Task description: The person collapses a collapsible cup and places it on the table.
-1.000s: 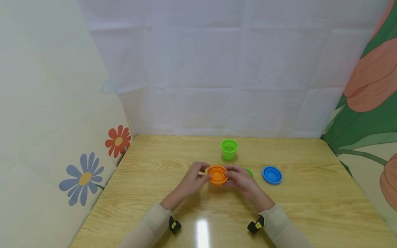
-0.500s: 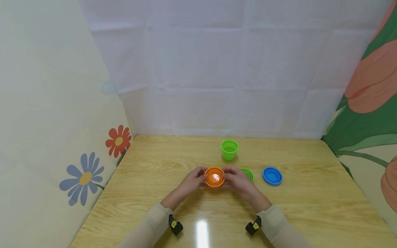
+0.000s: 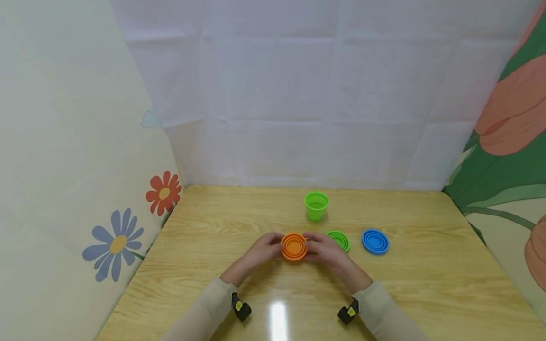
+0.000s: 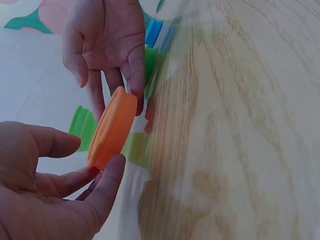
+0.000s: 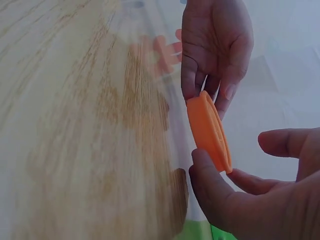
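Note:
An orange collapsible cup (image 3: 294, 246), folded flat into rings, is held just above the table between both hands. My left hand (image 3: 265, 248) supports its left edge; in the left wrist view the fingertips (image 4: 116, 165) curl against its underside while the thumb stands off the rim. On the opposite edge, my right hand (image 3: 326, 250) holds it with fingers (image 5: 202, 162) bent under the side, the thumb also apart from it. Beside the right hand lies a folded green cup (image 3: 339, 240), partly covered by that hand in the head view.
Behind the hands an expanded green cup (image 3: 316, 206) stands upright. A folded blue cup (image 3: 375, 242) lies to the right on the wooden table (image 3: 426, 284). White cloth (image 3: 273, 94) hangs along the table's back edge, with flower-patterned panels (image 3: 117, 244) at both sides.
Both hands have brought the orange cup slightly left and nearer to the person, tilting it a little. More of the folded green cup shows beside the right hand.

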### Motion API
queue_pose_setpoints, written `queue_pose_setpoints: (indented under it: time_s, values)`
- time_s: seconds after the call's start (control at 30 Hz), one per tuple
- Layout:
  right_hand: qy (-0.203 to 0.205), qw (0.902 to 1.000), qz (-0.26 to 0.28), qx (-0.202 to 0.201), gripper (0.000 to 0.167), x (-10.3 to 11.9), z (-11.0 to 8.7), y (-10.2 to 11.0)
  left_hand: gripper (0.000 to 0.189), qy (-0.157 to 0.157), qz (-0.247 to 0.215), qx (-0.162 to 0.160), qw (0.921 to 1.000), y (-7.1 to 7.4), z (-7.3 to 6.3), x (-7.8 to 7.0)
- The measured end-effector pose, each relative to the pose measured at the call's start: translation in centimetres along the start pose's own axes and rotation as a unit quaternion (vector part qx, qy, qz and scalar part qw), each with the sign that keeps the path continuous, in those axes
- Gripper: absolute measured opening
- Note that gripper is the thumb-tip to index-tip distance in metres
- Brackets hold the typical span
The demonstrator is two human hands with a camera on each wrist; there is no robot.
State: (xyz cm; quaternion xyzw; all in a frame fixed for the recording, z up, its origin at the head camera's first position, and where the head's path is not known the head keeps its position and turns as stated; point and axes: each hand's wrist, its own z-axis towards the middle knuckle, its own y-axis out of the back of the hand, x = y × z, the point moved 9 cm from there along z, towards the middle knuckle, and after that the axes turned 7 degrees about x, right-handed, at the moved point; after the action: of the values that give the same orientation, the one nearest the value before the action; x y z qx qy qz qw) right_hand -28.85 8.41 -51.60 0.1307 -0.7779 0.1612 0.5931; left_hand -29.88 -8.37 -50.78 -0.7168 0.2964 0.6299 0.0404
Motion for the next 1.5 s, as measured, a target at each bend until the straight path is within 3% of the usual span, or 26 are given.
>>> queue_pose_setpoints:
  time_s: [0.27,0.53,0.77,0.97,1.27,1.5]
  values:
    - [0.006,0.9996,-0.028,-0.004,0.049,-0.2,0.1,-0.3,0.038,0.019,-0.004,0.02,0.9996,-0.5,0.6,0.6]
    - [-0.001,0.9985,-0.051,-0.02,0.049,-0.2,0.0,-0.2,0.039,0.034,-0.002,0.018,0.9993,-0.7,0.7,0.8]
    - [-0.01,0.9988,-0.042,-0.025,0.048,-0.3,0.0,-0.1,0.042,0.051,-0.001,0.013,0.9986,-0.7,0.7,1.0]
    - [-0.047,0.9975,-0.004,-0.053,0.05,-0.4,-0.2,0.6,0.049,0.067,-0.043,0.008,0.9968,-0.4,0.6,1.1]
    - [-0.04,0.9971,0.035,-0.054,0.051,0.7,-0.6,1.5,0.055,0.072,-0.062,0.006,0.9955,0.3,0.7,0.2]
    - [-0.038,0.9971,0.021,-0.063,0.053,2.7,-0.6,3.6,0.065,0.06,-0.026,0.001,0.9979,1.9,1.2,-1.3]
